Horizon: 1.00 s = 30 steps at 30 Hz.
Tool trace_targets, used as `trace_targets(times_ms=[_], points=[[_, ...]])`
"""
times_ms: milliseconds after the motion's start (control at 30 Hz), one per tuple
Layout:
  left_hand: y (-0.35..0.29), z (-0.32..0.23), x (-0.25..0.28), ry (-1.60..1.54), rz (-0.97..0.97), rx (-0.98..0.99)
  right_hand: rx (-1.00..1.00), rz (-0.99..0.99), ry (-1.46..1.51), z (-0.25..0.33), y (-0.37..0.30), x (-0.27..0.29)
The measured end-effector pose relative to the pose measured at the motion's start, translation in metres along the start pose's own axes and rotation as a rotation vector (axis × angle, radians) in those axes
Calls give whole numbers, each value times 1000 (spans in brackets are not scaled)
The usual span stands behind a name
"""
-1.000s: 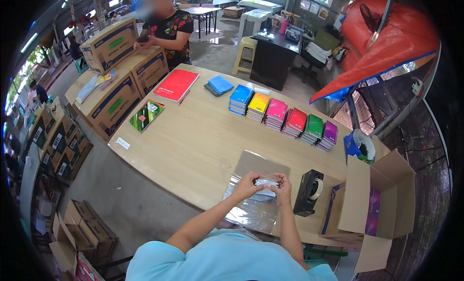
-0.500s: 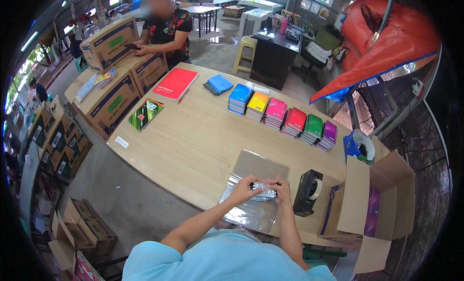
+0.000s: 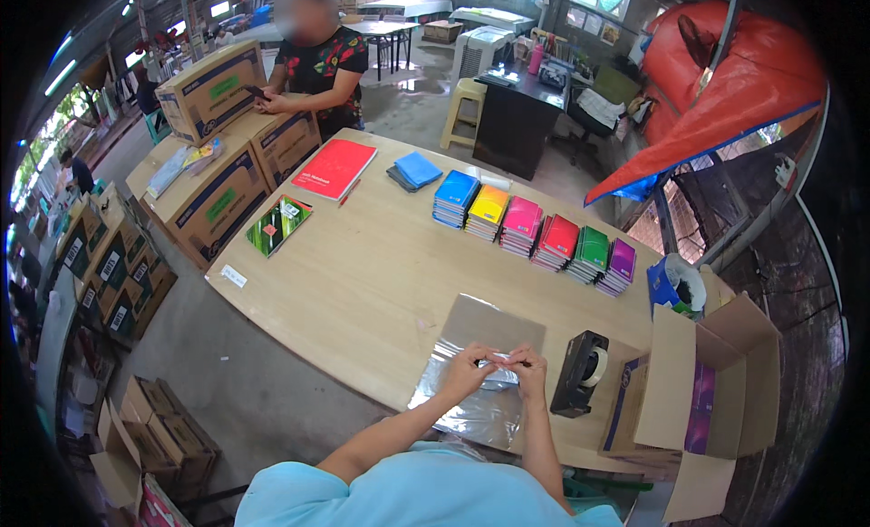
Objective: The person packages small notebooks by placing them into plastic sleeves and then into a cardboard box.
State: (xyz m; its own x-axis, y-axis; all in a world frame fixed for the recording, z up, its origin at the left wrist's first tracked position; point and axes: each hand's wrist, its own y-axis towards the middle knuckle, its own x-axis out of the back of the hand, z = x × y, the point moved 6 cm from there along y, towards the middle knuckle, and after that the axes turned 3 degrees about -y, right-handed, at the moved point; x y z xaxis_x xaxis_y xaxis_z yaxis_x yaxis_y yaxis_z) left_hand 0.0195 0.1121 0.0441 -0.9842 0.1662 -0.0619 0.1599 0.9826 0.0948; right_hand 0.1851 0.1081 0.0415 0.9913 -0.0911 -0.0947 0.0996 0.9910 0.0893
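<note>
Left hand (image 3: 466,370) and right hand (image 3: 530,370) have been drawn closer together; pale plastic (image 3: 498,379) is pinched by both, centred bodyward of fingertips (image 3: 518,355); long axis unclear.

Pale item (image 3: 497,380) in the grip mostly hidden by left hand (image 3: 469,370) and right hand (image 3: 527,367), too small to identify; clear plastic sheet (image 3: 480,415) under grip partly covered; light-blue shirt (image 3: 421,491) below grip cut by lower edge; purple contents (image 3: 701,405) in carton (image 3: 748,409) right of grip partly behind flap (image 3: 667,377); co-worker's head (image 3: 310,18) far beyond grip, blurred
</note>
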Motion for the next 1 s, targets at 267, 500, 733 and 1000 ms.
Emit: trace_targets(times_ms=[267, 500, 733, 1000], points=[[-1, 1, 2, -48, 0, 1, 245, -100, -519, 57, -24, -14], [1, -6, -2, -6, 9, -34, 324, -109, -659, 78, -34, -19], [-2, -2, 1, -92, -19, -21, 401, -114, -696, 87, -49, -25], [5, 6, -4, -43, -7, -27, 363, -419, -580, 71, -83, 62]])
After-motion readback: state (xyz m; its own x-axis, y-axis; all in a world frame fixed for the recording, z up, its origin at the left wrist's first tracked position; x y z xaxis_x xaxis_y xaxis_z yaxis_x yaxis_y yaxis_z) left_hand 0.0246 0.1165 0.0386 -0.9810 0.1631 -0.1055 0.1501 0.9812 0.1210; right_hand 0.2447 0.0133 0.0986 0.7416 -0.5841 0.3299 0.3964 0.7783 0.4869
